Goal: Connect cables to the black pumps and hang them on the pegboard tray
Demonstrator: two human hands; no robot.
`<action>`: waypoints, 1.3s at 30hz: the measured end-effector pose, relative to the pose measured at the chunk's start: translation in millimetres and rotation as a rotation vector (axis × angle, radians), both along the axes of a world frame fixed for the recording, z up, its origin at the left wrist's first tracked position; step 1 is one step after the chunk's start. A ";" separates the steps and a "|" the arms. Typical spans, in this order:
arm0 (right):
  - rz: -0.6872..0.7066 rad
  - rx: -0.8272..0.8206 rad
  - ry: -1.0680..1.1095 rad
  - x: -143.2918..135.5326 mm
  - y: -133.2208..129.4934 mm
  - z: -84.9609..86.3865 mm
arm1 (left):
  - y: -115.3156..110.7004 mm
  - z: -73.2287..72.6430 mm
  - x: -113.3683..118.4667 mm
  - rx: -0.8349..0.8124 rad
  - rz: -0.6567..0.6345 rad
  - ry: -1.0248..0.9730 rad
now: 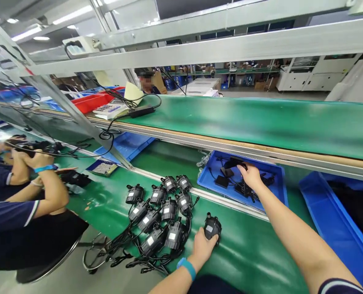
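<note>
My left hand [203, 246], with a blue band at the wrist, is closed round the lower part of a black pump-like unit [212, 225] with a white label, on the green mat. Over the blue bin [279, 183] behind the mat, my right hand [250, 175] pinches a black cabled part [244, 185]. Several black adapter-like boxes [222, 181] and cables lie in that bin. Left of my left hand stands a group of similar black units [169, 209] with white labels, their cables bunched toward the table's front edge.
A green shelf [261, 122] runs across above the bin. Another blue bin [322, 204] with dark items stands at the right. Co-workers' arms [51, 183] are at the left, beside a small parts tray [103, 168]. A black stool [53, 253] is below.
</note>
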State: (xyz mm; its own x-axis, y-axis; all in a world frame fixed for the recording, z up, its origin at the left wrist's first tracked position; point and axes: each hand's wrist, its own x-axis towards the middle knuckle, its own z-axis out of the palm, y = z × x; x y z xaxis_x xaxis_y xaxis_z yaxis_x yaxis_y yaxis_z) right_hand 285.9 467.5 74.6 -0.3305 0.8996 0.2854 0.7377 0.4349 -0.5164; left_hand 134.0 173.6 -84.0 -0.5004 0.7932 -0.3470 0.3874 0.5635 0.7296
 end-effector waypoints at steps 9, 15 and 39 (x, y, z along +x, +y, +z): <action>-0.028 -0.280 0.233 170.4 -179.6 -26.5 | 4.6 -26.8 4.5 0.127 -0.137 0.060; -0.176 -0.497 -0.034 266.5 -234.0 -118.1 | -100.9 -60.1 -52.3 0.173 -0.409 0.383; 0.190 -0.369 -0.433 56.3 -219.3 -202.1 | -193.9 -51.8 -122.9 -0.041 0.713 0.017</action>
